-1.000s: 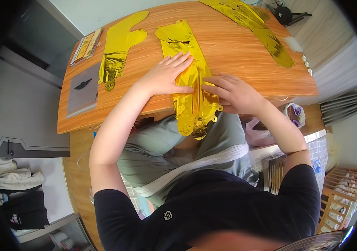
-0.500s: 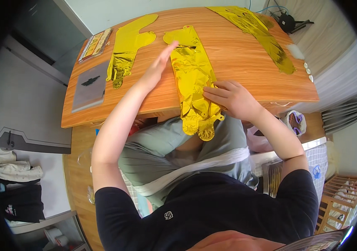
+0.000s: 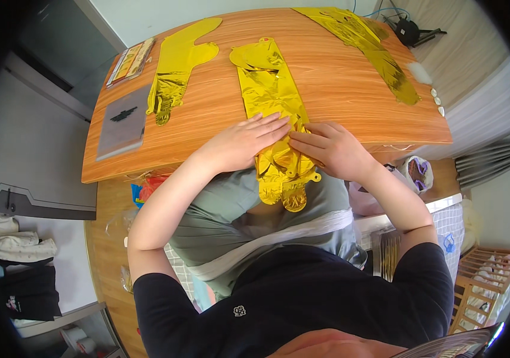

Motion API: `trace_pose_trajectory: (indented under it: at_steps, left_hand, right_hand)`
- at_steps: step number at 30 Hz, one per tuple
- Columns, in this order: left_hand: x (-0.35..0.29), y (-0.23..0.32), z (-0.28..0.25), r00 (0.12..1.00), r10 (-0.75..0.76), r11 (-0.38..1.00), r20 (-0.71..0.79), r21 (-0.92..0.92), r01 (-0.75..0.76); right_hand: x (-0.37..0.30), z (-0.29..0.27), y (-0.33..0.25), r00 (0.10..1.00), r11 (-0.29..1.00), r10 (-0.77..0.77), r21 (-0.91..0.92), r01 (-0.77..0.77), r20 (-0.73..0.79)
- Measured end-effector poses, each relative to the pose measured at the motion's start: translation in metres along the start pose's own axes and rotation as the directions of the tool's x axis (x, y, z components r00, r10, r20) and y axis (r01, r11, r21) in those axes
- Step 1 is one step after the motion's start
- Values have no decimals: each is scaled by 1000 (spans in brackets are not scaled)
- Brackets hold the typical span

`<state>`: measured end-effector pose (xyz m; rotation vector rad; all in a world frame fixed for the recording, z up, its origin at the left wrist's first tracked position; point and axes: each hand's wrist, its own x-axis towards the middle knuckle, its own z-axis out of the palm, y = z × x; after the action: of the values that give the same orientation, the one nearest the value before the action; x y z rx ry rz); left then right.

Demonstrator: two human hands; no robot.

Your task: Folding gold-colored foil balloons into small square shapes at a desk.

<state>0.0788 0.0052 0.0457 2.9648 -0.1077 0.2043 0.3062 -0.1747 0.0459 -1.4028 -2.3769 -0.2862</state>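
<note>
Flat and palm-down, the left hand (image 3: 240, 142) presses the gold balloon (image 3: 270, 98) against the table (image 3: 350, 101), fingers together. The right hand (image 3: 332, 149) pinches its edge beside it; the balloon's end hangs over the table edge below both.

Your table (image 3: 350, 95) runs left to right ahead of you. Centre foil balloon (image 3: 270, 95) lies on it lengthwise, far end mid-table, near end hanging over the near edge onto your lap. Your left hand (image 3: 244, 142) rests flat on its left side near the edge; your right hand (image 3: 330, 147) sits on its right side, fingertips nearly meeting the left's. A second foil balloon (image 3: 177, 68) lies left of centre, well apart. A third foil balloon (image 3: 365, 45) lies far right, angled toward the right edge. A flat pad (image 3: 122, 122) sits at the left end, with a slim box (image 3: 131, 61) just behind it. A basket (image 3: 419, 173) sits below the table's right end.
</note>
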Motion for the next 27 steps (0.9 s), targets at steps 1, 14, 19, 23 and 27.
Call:
trace_pose_trajectory:
  at_steps: [1,14,19,23,27]
  left_hand:
    - [0,-1,0,1000,5,1000,14,0,-5]
    - [1,-1,1,1000,9,999,13,38,-9]
    - [-1,-2,3,1000,1,1000,28,25,-2]
    - [0,-1,3,1000,-5,1000,23,6,5]
    - [0,-2,3,1000,-5,1000,20,16,5]
  right_hand:
    - [0,0,0,1000,1000,2,5,-2,0]
    - [-13,12,5,924,916,340,283,-284,-173]
    - [-11,11,11,953,934,254,298,-197,-165]
    - [-13,13,13,972,962,187,225,-153,-142]
    - [-12,12,13,978,968,156,216,-124,-136]
